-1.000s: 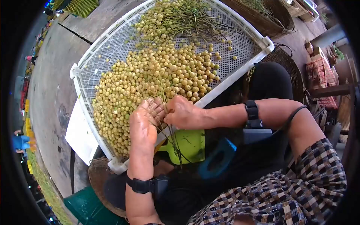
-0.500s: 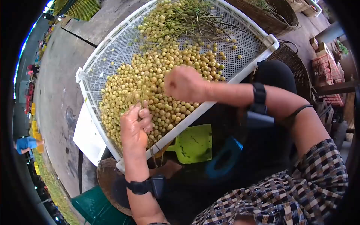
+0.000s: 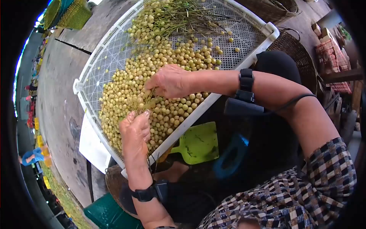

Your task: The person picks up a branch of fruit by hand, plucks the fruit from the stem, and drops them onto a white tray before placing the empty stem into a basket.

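Note:
A white perforated plastic tray (image 3: pixel 244 38) holds a heap of small round yellowish-green fruits (image 3: pixel 126 84). My left hand (image 3: pixel 135 131) is closed near the tray's front edge, around the thin stems of a fruit sprig (image 3: pixel 142 104); some stem ends stick out below the fist. Just above and to the right, my right hand (image 3: pixel 169 81) hovers low over the heap, its fingers pinched together at the sprig's upper part. Exactly what lies between the right fingertips is partly hidden. Bare stems (image 3: pixel 190 17) and uncut fruit bunches lie at the tray's far end.
Below the tray are a lime-green dustpan (image 3: pixel 200 143) and a blue plastic object (image 3: pixel 230 156). A woven basket (image 3: pixel 297 57) stands at the right, a dark green container (image 3: pixel 110 212) at the lower left. A person in blue (image 3: pixel 32 156) is far off at the left.
My right hand has moved left and slightly up, from a blurred fist to a pinch near my left hand. My left hand keeps its grip on the stems. The view has shifted slightly.

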Demonstrator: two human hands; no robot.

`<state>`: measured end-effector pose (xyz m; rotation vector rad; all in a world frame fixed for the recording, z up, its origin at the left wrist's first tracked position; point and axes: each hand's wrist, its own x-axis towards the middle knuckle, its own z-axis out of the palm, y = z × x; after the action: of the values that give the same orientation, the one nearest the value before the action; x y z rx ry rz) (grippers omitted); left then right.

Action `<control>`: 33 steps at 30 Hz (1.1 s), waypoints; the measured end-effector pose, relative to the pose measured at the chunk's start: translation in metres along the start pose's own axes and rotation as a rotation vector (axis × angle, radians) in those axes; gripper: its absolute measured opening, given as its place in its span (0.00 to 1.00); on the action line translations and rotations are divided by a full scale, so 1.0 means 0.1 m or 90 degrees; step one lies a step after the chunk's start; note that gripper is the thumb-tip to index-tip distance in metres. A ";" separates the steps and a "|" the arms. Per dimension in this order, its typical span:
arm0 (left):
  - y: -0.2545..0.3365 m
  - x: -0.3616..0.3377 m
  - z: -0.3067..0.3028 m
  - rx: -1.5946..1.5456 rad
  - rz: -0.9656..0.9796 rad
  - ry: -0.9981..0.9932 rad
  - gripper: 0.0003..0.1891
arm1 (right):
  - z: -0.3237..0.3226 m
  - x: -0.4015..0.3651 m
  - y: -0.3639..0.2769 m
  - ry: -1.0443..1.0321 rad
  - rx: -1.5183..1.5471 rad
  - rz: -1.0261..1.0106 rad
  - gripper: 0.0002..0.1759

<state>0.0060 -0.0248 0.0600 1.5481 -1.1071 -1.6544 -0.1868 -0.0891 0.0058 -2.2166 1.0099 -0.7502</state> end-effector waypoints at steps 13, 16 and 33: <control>0.01 -0.05 -0.27 -0.104 -0.023 0.063 0.08 | -0.29 0.05 0.33 -0.135 -0.318 0.196 0.07; 0.02 -0.07 -0.26 -0.115 -0.021 0.044 0.10 | -0.30 0.00 0.07 -0.064 -0.112 0.160 0.30; -0.03 -0.06 -0.06 -0.281 -0.098 -0.118 0.13 | -0.03 -0.07 -0.20 -0.125 0.932 0.174 0.32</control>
<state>0.0132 -0.0190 0.0610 1.2371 -0.6570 -2.0157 -0.1835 -0.0740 0.0201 -0.8297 0.3530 -0.7356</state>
